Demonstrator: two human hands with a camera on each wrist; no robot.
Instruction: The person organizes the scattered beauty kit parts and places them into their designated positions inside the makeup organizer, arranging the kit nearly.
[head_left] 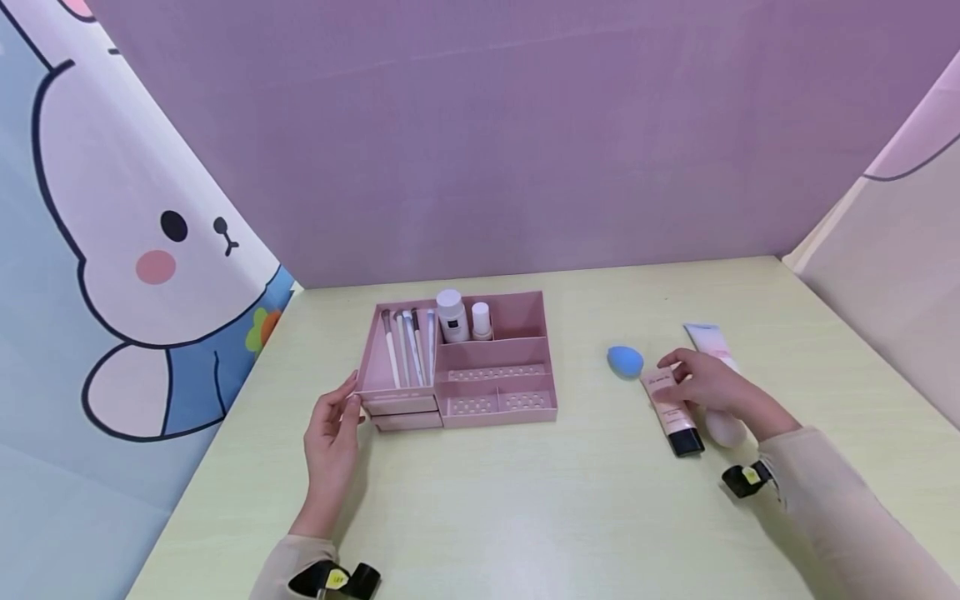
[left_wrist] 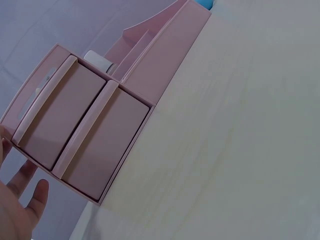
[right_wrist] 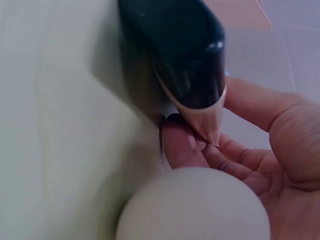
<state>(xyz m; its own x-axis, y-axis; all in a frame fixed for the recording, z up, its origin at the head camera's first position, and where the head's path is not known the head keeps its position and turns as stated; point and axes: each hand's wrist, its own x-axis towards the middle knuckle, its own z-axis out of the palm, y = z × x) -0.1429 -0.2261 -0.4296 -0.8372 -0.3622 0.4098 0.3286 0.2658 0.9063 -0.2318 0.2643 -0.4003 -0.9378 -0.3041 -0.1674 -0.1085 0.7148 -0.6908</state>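
Fingers of right hand [head_left: 708, 386] clamped on pink cosmetic tube [head_left: 672, 414], right of pink drawer organizer [head_left: 495, 356], black cap [head_left: 686, 442] toward near side. Left hand [head_left: 332, 435]: fingers apart, touching organizer's left side. Judged: tube light, soft-walled, smooth, possibly slippery; grip mid-body, gently.

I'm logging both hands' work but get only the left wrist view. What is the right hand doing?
Observer: The right hand holds a pink cosmetic tube with a black cap.
Operator: I can't see down into the pink organizer. What lies in its section above the drawers?
Observer: Several makeup brushes, side by side.
Operator: Something blue peeks in at my top edge. What is it?
Observer: A teardrop-shaped makeup sponge, lying between organizer and tube.
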